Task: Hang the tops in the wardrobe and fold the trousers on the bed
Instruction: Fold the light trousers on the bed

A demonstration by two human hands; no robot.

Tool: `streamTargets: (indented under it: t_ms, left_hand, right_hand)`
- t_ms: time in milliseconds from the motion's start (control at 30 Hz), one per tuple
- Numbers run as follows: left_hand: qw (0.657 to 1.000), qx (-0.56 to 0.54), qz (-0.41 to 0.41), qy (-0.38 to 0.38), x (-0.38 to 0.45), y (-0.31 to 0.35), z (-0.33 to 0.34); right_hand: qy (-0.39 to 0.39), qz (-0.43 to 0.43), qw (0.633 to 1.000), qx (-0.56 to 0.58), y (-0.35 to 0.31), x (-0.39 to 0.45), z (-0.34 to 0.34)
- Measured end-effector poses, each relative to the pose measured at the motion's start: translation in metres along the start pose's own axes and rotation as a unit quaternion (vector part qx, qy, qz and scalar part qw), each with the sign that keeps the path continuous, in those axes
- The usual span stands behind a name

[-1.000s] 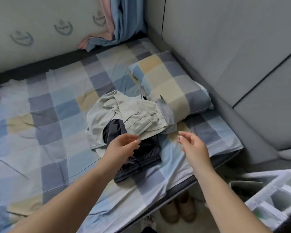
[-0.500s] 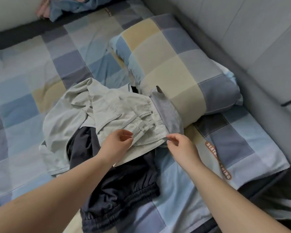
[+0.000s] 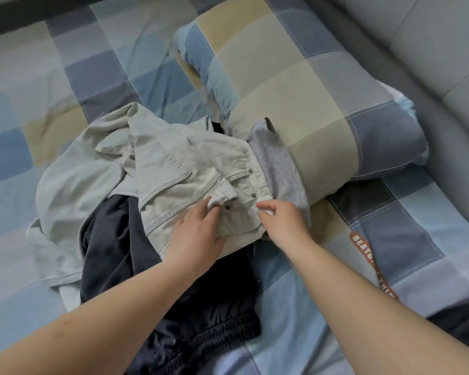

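Both bare forearms reach in from the lower edge over the bed's checked blue, grey and beige sheet (image 3: 303, 307). The left hand (image 3: 198, 234) lies palm down on the pale beige cotton trousers (image 3: 190, 169), its fingertips pinching the waistband fabric near the fly. The right hand (image 3: 284, 220), fingers curled, pinches the waistband just below a metal button. The trousers lie crumpled atop dark navy elastic-waist trousers (image 3: 125, 255), beside a grey knit garment (image 3: 279, 169) that leans against the matching checked pillow (image 3: 295, 85).
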State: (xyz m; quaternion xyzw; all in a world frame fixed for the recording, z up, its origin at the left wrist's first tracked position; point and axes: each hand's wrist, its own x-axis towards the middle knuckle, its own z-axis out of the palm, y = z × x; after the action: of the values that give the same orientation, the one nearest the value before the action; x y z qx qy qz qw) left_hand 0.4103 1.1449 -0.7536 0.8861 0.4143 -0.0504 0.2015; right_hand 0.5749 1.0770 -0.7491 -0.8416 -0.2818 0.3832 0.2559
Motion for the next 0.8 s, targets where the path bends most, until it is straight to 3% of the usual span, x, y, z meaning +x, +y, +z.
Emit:
streamTargets:
  t_ms: [67, 133, 233, 400, 533, 633, 733, 800]
  left_hand:
    - [0.996, -0.082, 0.004, 0.035, -0.005, 0.005, -0.018]
    - [0.989, -0.141, 0.009, 0.053, -0.017, 0.009, -0.041]
    - [0.976, -0.19, 0.028, 0.098, -0.043, 0.014, -0.082]
    - [0.961, -0.206, 0.01, 0.185, -0.093, 0.009, -0.159]
    - [0.945, -0.198, 0.035, 0.26, -0.145, -0.006, -0.227]
    - [0.939, -0.178, 0.068, 0.288, -0.192, -0.023, -0.283]
    - [0.943, -0.127, 0.099, 0.293, -0.239, -0.04, -0.332]
    - [0.943, -0.098, 0.116, 0.295, -0.276, -0.052, -0.368]
  right_hand:
    - [-0.032, 0.05, 0.985, 0.161, -0.021, -0.01, -0.004]
    - [-0.104, 0.108, 0.944, 0.293, -0.048, -0.024, -0.008]
    - [-0.184, 0.105, 0.919, 0.332, -0.091, -0.05, -0.017]
    - [-0.255, 0.076, 0.881, 0.391, -0.152, -0.108, -0.034]
    - [-0.296, 0.024, 0.88, 0.37, -0.208, -0.166, -0.037]
    - [-0.286, -0.065, 0.914, 0.279, -0.258, -0.217, -0.037]
    - [-0.205, -0.171, 0.952, 0.149, -0.304, -0.265, -0.04]
    - [-0.136, -0.282, 0.949, 0.035, -0.335, -0.301, -0.044]
